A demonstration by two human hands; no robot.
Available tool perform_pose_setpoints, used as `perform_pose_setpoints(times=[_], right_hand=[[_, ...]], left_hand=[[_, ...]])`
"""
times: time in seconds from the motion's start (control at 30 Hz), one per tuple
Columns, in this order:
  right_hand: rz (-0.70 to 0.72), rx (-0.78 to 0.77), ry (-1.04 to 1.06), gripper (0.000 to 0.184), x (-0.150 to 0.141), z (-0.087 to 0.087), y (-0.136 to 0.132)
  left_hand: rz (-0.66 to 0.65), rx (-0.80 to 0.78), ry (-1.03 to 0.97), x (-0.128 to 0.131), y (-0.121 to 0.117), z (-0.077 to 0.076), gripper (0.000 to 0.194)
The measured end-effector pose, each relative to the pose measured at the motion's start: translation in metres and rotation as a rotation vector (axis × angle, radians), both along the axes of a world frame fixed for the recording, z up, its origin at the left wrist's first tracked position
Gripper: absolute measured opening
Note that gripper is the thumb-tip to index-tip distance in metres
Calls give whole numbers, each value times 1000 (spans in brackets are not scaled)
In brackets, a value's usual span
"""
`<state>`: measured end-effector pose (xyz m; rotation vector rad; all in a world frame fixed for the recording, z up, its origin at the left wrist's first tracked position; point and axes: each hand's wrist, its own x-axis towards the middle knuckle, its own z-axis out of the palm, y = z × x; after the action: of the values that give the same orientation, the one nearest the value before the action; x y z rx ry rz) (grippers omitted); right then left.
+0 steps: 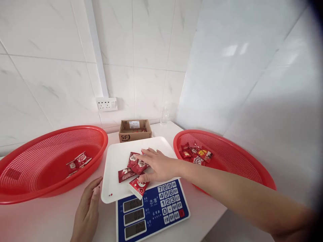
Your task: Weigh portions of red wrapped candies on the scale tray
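Observation:
My right hand (155, 165) lies over the white tray (114, 158) of a blue-faced weighing scale (151, 208), its fingers spread across several red snack packets (133, 166). The thumb presses one packet (138, 187) at the tray's front edge. My left hand (87, 211) rests flat on the white counter beside the tray's front left corner, fingers together and holding nothing.
A red mesh basket (30, 188) on the left holds a few packets (77, 162). Another red basket (242, 161) on the right holds several packets (195, 154). A small cardboard box (135, 131) and a clear bottle (164, 116) stand by the tiled wall, under a wall socket (107, 104).

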<state>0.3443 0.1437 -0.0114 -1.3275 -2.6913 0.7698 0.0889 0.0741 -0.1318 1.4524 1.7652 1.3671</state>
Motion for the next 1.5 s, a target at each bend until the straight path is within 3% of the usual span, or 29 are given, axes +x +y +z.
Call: perform_pose_setpoints(times=[0.1, 0.23, 0.4, 0.53, 0.63, 0.8, 0.9, 1.0, 1.17, 1.27, 1.5], right_hand=[[47, 25, 28, 96, -7, -6, -5], [37, 57, 13, 80, -7, -11, 0], [-47, 49, -19, 74, 3, 0, 9], [-74, 152, -8, 66, 16, 13, -16], [-82, 235, 65, 63, 30, 13, -46], [-244, 379, 174, 55, 50, -18, -71], [-387, 505, 297, 52, 51, -44, -61], [-477, 580, 417, 51, 44, -58, -42], [-438, 432, 372, 55, 36, -47, -17], [-403, 422, 400, 56, 37, -39, -11], [-512, 533, 526, 45, 46, -53, -12]], left_hand=[[-11, 19, -19, 2, -1, 2, 51], [-9, 18, -38, 3, -2, 3, 51], [-1, -12, -73, 5, -2, 5, 54], [-5, -19, -59, 3, -2, 4, 53], [-3, -12, -49, 2, -2, 2, 53], [-10, 48, -31, 5, -4, 1, 53], [-13, 58, -31, 8, -5, 3, 54], [-22, 75, -35, 8, -7, 3, 53], [-29, 80, -22, 8, -11, -1, 52], [-58, 94, 21, 10, -12, 0, 50], [-68, 121, 91, 17, -12, 6, 48]])
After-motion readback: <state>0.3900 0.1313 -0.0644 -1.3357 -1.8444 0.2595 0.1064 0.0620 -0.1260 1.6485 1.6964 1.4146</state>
